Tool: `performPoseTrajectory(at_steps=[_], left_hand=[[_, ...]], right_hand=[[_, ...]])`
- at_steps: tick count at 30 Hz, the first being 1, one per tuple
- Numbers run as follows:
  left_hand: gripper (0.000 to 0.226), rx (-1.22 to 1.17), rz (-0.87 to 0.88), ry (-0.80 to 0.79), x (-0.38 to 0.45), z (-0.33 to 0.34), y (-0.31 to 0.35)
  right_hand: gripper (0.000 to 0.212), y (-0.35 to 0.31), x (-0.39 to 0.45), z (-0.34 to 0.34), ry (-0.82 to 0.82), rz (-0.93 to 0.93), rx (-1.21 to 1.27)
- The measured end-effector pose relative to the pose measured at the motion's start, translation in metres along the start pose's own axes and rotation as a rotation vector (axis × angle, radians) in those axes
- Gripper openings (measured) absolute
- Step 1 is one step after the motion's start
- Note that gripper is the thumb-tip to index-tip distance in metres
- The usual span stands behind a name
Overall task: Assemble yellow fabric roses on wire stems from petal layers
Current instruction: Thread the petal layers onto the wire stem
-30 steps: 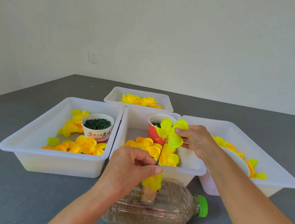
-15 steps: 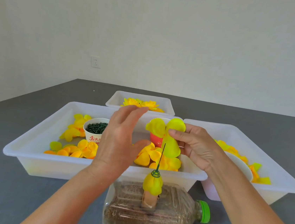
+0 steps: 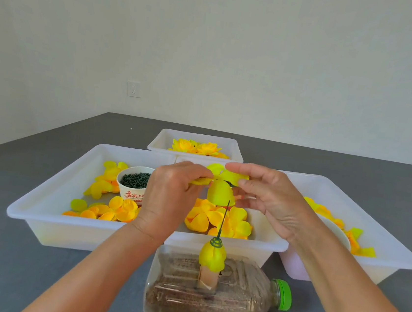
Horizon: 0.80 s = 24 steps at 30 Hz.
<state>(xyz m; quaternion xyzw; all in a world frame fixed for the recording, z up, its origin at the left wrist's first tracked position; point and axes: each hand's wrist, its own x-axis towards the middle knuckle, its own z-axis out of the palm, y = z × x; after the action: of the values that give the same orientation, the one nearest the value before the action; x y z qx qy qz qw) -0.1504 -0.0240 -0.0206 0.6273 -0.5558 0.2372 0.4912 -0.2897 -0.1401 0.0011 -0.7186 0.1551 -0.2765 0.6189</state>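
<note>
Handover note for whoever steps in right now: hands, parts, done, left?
Left hand and right hand both pinch one yellow petal layer, held above the tip of the wire stem.
The stem stands upright in the filled bottle lying on its side, with a rosebud and green calyx already on it.
Loose petals lie in the middle tray, finished roses in the far tray, green pieces in the cup.
Done: bud core. Left: probably thread this layer down the wire, then add more.
</note>
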Motion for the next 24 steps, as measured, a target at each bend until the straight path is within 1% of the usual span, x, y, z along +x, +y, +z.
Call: performPoseTrajectory(at_steps=[2, 3, 6, 8, 10, 13, 17, 20, 24], left_hand=[[0.01, -0.109, -0.146, -0.04, 0.007, 0.002, 0.003], [0.013, -0.17, -0.219, -0.058, 0.012, 0.003, 0.003], [0.025, -0.351, -0.392, -0.124, 0.023, 0.006, 0.005], [0.018, -0.443, -0.473, -0.158, 0.029, 0.006, 0.006], [0.016, -0.526, -0.497, -0.191, 0.031, 0.005, 0.007], [0.022, -0.615, -0.525, -0.213, 0.033, 0.004, 0.008], [0.021, -0.657, -0.564, -0.222, 0.029, 0.002, 0.007], [0.021, -0.661, -0.53, -0.255, 0.022, -0.003, 0.008], [0.015, -0.636, -0.519, -0.282, 0.013, -0.007, 0.011]], right_hand=[[0.038, -0.003, -0.001, -0.001, 0.019, -0.087, -0.102], [0.037, -0.005, -0.001, -0.001, 0.046, -0.134, -0.144], [0.026, -0.01, 0.002, 0.0, 0.166, -0.274, -0.219], [0.019, -0.013, 0.005, -0.001, 0.194, -0.298, -0.214], [0.01, -0.014, 0.007, -0.002, 0.211, -0.287, -0.225], [0.003, -0.013, 0.008, -0.003, 0.216, -0.267, -0.226], [0.01, -0.011, 0.005, 0.0, 0.152, -0.257, -0.187], [0.013, -0.008, -0.001, 0.002, 0.111, -0.231, -0.187], [0.01, -0.007, -0.011, 0.007, 0.065, -0.243, -0.224]])
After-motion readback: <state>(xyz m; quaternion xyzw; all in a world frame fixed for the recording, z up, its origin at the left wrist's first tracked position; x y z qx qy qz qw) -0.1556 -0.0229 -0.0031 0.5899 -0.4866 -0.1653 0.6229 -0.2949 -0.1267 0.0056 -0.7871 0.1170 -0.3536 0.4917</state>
